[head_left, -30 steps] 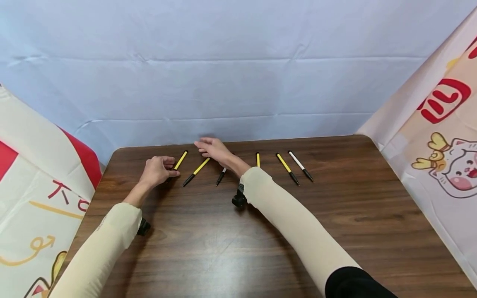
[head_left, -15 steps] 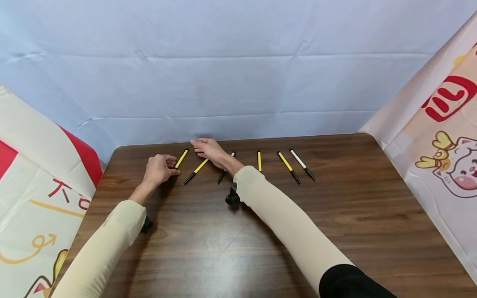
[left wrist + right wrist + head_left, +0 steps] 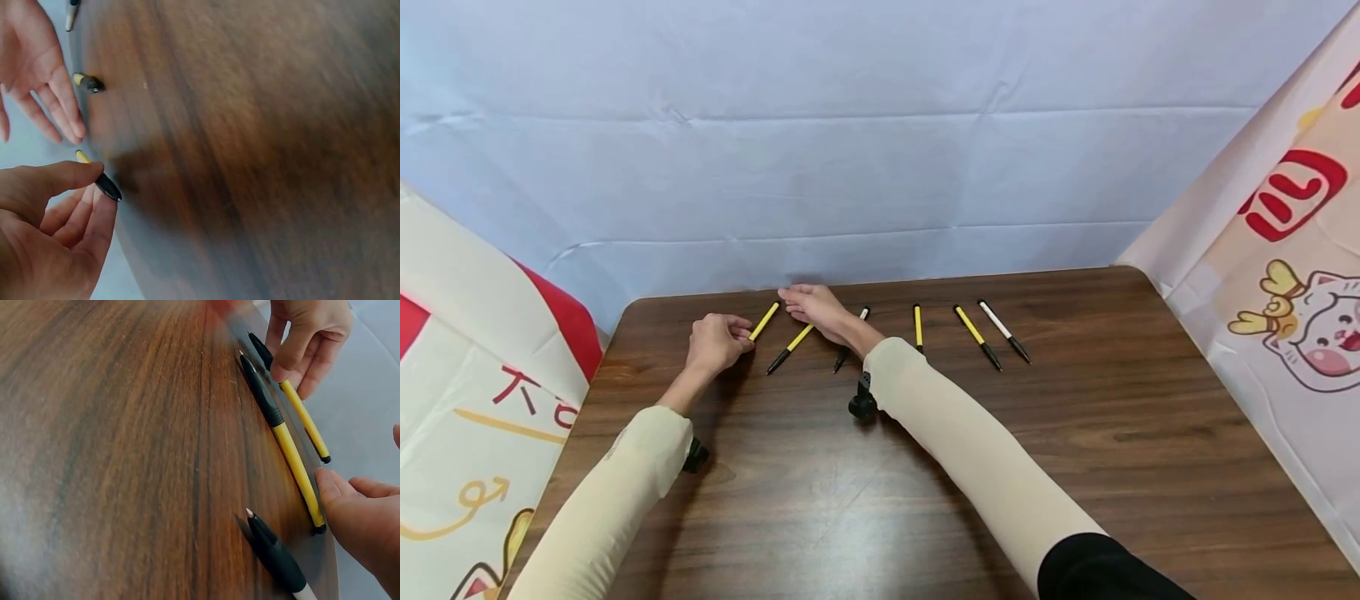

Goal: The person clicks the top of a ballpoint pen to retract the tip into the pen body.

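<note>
At the far left of the row, my left hand (image 3: 715, 342) pinches a yellow pen (image 3: 764, 321) by its black grip, thumb against fingers. The left wrist view shows the black tip poking out past the thumb. My right hand (image 3: 823, 312) has its fingers extended beside the capped yellow end of that pen, holding nothing. Under the right hand's palm lies a second yellow pen (image 3: 290, 453), partly covered in the head view. A white pen with a black grip (image 3: 275, 559) lies by the right wrist, also partly covered.
Farther right on the brown wooden table (image 3: 1075, 433) lie two more yellow pens, one upright in view (image 3: 918, 325) and one slanted (image 3: 977, 337), beside a white pen (image 3: 1003, 332). A pale cloth (image 3: 880, 192) hangs behind the table's back edge.
My right hand has shifted a little left, closer to the far end of the leftmost pen. The left hand stays almost in place at that pen, and the other pens lie as before.
</note>
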Demonstrator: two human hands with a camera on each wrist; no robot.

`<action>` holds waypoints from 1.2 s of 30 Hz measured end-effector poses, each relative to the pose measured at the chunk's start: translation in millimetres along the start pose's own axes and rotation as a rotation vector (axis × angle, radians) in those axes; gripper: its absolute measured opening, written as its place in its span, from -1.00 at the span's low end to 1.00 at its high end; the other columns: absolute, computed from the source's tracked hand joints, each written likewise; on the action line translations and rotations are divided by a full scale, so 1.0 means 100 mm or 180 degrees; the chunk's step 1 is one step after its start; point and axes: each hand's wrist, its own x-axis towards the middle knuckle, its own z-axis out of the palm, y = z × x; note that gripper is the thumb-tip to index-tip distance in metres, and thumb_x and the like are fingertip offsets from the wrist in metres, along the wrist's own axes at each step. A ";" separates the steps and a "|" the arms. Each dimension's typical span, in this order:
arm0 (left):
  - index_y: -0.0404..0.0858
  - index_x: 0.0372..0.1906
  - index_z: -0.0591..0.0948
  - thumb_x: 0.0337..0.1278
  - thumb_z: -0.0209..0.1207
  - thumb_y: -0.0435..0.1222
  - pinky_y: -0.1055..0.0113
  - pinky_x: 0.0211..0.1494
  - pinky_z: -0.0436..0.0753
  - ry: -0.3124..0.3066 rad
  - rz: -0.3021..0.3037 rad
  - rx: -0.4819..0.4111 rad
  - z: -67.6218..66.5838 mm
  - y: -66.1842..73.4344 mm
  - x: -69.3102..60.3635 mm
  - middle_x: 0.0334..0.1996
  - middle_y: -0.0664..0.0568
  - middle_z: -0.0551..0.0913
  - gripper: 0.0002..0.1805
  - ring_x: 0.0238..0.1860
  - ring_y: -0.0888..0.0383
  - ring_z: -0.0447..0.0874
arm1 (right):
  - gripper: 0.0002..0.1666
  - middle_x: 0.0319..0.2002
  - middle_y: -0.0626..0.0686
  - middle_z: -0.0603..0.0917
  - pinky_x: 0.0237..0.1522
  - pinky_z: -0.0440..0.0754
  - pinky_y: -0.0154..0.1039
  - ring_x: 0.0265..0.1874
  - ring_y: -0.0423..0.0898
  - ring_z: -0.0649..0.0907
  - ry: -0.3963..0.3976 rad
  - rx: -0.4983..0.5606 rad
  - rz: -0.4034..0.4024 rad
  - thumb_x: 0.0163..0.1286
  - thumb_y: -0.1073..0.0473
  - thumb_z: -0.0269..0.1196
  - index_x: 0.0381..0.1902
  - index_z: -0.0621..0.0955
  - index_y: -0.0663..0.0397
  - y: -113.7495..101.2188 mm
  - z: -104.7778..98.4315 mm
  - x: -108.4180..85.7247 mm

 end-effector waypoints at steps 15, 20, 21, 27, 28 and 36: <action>-0.38 0.00 0.81 0.24 0.46 -0.40 0.44 -0.17 0.68 -0.0016 -0.0014 -0.0499 -0.04 0.10 -0.02 -0.19 -0.18 0.86 -0.75 -0.13 -0.02 0.87 | -0.38 0.40 0.39 0.52 0.41 0.57 -0.11 0.41 0.19 0.56 0.0037 0.0898 0.0218 0.73 0.23 0.06 0.61 0.25 0.35 0.04 0.12 0.09; -0.36 0.00 0.81 0.26 0.46 -0.39 0.56 -0.29 0.59 -0.0053 -0.0086 -0.0511 -0.05 0.11 -0.02 -0.18 -0.17 0.86 -0.75 -0.16 0.03 0.85 | -0.39 0.40 0.39 0.52 0.41 0.58 -0.09 0.42 0.20 0.56 0.0046 0.0984 0.0207 0.73 0.24 0.06 0.61 0.27 0.31 0.03 0.14 0.07; -0.35 0.00 0.82 0.25 0.47 -0.38 0.55 -0.29 0.59 -0.0051 -0.0096 -0.0508 -0.06 0.11 -0.02 -0.18 -0.17 0.86 -0.76 -0.17 0.04 0.85 | -0.40 0.39 0.38 0.53 0.40 0.59 -0.10 0.41 0.19 0.57 0.0050 0.0999 0.0204 0.73 0.24 0.06 0.61 0.28 0.30 0.02 0.14 0.07; -0.35 -0.01 0.83 0.24 0.48 -0.37 0.53 -0.34 0.61 -0.0091 -0.0118 -0.0564 -0.10 0.13 -0.03 -0.21 -0.16 0.86 -0.75 -0.26 0.18 0.80 | -0.45 0.11 0.24 0.67 0.32 0.66 -0.12 0.19 0.11 0.71 0.0132 0.1135 0.0238 0.71 0.23 0.11 0.55 0.40 0.25 -0.01 0.16 0.07; -0.35 -0.01 0.83 0.24 0.48 -0.37 0.53 -0.35 0.61 -0.0121 -0.0126 -0.0589 -0.11 0.13 -0.04 -0.20 -0.17 0.86 -0.75 -0.28 0.21 0.79 | -0.46 0.05 0.21 0.68 0.31 0.67 -0.13 0.12 0.07 0.72 0.0143 0.1154 0.0250 0.71 0.23 0.11 0.54 0.41 0.25 -0.01 0.16 0.08; -0.43 0.09 0.77 0.31 0.42 -0.40 0.42 -0.21 0.77 -0.0424 -0.0204 -0.0886 -0.15 0.15 -0.06 -0.13 -0.23 0.84 -0.70 -0.25 0.20 0.84 | -0.50 -0.17 0.09 0.67 0.30 0.68 -0.10 -0.18 -0.07 0.72 0.0238 0.1223 0.0298 0.69 0.28 0.13 0.49 0.45 0.30 -0.01 0.19 0.09</action>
